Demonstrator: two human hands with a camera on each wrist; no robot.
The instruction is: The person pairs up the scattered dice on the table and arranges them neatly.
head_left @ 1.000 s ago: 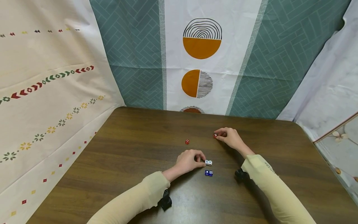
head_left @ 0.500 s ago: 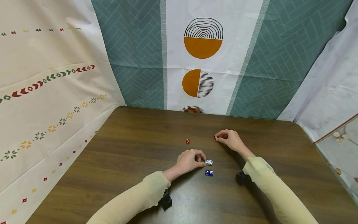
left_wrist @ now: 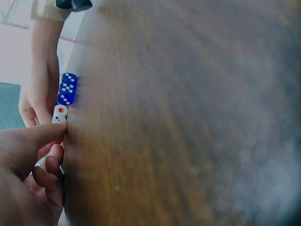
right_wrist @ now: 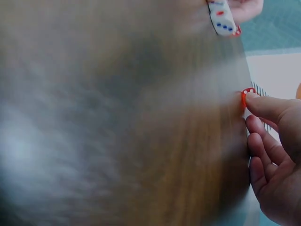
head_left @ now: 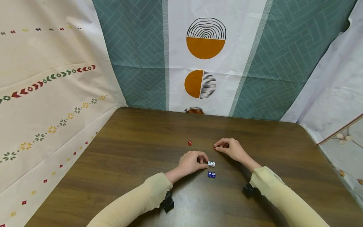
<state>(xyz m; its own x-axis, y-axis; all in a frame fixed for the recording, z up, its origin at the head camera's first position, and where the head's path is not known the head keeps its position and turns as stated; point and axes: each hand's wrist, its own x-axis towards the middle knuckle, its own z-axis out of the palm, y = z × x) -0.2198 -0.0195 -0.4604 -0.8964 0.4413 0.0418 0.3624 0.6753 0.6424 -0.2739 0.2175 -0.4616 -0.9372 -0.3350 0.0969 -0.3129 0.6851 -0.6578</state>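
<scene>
Two white dice [head_left: 211,164] sit side by side on the wooden table. My left hand [head_left: 190,164] pinches the left one between thumb and forefinger, its fingers curled. In the left wrist view the thumb covers part of the white die [left_wrist: 60,111]. Just nearer than the white pair lie two blue dice [head_left: 211,174], also side by side. Farther back and to the right, my right hand [head_left: 232,149] pinches a red die [head_left: 215,147] by its fingertips; the thumb hides part of that red die [right_wrist: 245,95] in the right wrist view.
A second red die [head_left: 190,143] lies alone on the table [head_left: 127,157], behind my left hand. Patterned cloths [head_left: 139,56] hang along the table's back and both sides. A black wrist camera [head_left: 168,201] hangs under the left cuff.
My right hand has brought its red die nearer to me and slightly left, toward the white dice. My left hand and the other dice have stayed in place.
</scene>
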